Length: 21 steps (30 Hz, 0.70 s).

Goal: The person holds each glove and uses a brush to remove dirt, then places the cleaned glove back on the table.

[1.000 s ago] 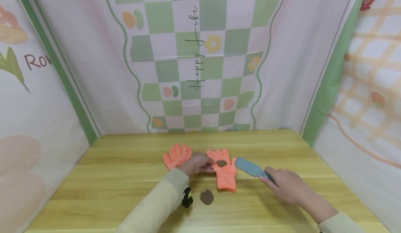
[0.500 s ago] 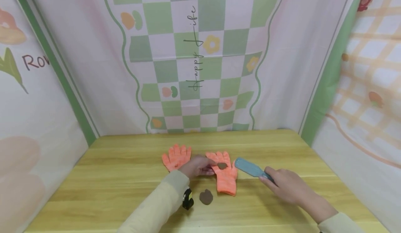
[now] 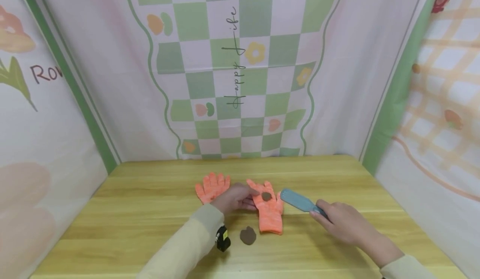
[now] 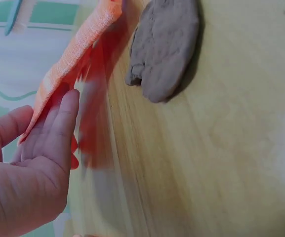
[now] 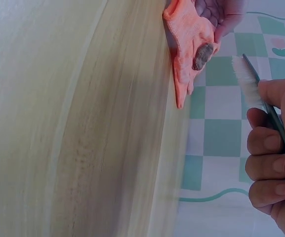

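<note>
My left hand [image 3: 238, 198] pinches the side of an orange knit glove [image 3: 271, 219], thumb on top and fingers underneath, and in the left wrist view this glove [image 4: 65, 61] is raised off the table. A small brown lump [image 3: 266, 196], like clay or mud, sits on the glove's palm; the right wrist view shows the lump [image 5: 203, 56] close up. My right hand [image 3: 346, 222] grips the handle of a blue-grey brush [image 3: 298, 199], its head near the glove's thumb. Pale bristles [image 5: 247, 83] show in the right wrist view. They are apart from the lump.
A second orange glove [image 3: 213, 186] lies flat behind my left forearm. A flat brown clay-like piece [image 3: 248, 235] rests on the wooden table [image 3: 150, 229] in front of the held glove. Printed curtains [image 3: 258, 104] stand behind and at both sides.
The held glove has shifted slightly and its fingers now look more folded, with the lump tilting along. The brush and my right hand stay almost where they were.
</note>
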{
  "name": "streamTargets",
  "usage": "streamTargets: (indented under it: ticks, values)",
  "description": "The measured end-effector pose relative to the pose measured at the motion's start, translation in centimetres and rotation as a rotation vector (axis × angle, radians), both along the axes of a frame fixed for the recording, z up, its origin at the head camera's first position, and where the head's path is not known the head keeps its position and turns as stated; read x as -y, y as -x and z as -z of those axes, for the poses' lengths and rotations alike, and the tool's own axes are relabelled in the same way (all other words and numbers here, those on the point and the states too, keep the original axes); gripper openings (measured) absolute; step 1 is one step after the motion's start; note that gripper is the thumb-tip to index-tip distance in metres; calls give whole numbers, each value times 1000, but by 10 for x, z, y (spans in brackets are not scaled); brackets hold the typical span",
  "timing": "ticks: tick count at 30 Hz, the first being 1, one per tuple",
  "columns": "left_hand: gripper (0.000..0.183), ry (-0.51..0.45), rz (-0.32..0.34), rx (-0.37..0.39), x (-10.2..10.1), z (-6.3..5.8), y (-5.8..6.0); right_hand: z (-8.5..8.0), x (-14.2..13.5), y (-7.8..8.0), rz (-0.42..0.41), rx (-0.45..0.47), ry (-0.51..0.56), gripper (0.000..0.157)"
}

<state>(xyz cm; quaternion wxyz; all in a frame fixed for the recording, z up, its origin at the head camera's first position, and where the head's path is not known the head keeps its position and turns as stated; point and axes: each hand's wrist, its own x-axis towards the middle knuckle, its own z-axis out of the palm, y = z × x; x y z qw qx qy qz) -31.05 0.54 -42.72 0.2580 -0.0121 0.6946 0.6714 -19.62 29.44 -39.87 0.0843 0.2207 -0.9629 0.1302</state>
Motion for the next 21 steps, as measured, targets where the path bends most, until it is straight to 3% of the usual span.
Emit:
streamTargets:
  ticks: [5,12,21]
  values:
    - [8,-15,17,-6,2,1,0,-1,3,0,-7,-1,12,22]
    - [25,-107,38,-34,9,1,-2,-1,8,2,-9,-6,24,21]
    - [18,-192,-33,-18,12,-1,-5,-2,17,4,-24,-40,37,21]
